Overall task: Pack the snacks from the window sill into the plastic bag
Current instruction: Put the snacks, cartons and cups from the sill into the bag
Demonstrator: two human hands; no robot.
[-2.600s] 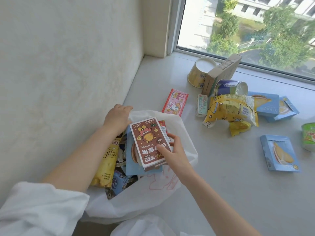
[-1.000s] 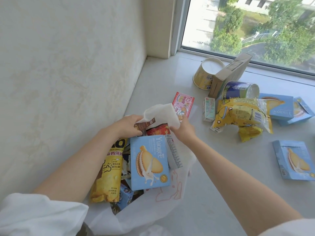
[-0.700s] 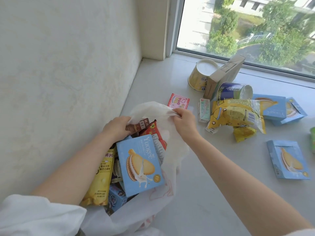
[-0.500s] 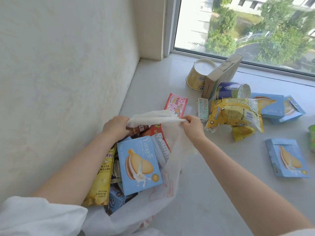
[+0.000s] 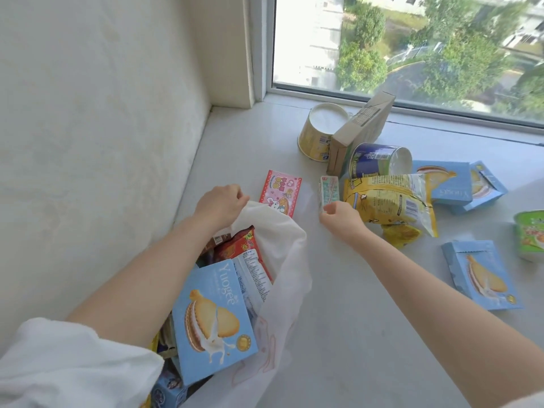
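Observation:
The white plastic bag (image 5: 282, 245) lies open at the sill's near left, with a blue biscuit box (image 5: 212, 319), a red packet (image 5: 238, 248) and other snacks inside. My left hand (image 5: 219, 203) grips the bag's far rim and holds it up. My right hand (image 5: 341, 217) is off the bag, its fingertips pinching the near end of a small green-and-white pack (image 5: 328, 191) that lies on the sill. A pink carton (image 5: 281, 192) lies flat just beyond the bag's mouth.
Beyond my right hand lie a yellow crisp bag (image 5: 388, 198), a blue can (image 5: 379, 160) on its side, a yellow cup (image 5: 321, 134), a brown box (image 5: 362, 128), blue biscuit boxes (image 5: 479, 272) and a green cup (image 5: 530, 234). The wall runs along the left.
My right hand let go of the bag's rim and moved right to the small green-and-white pack. My left hand stays on the rim, and the bag's mouth has sagged.

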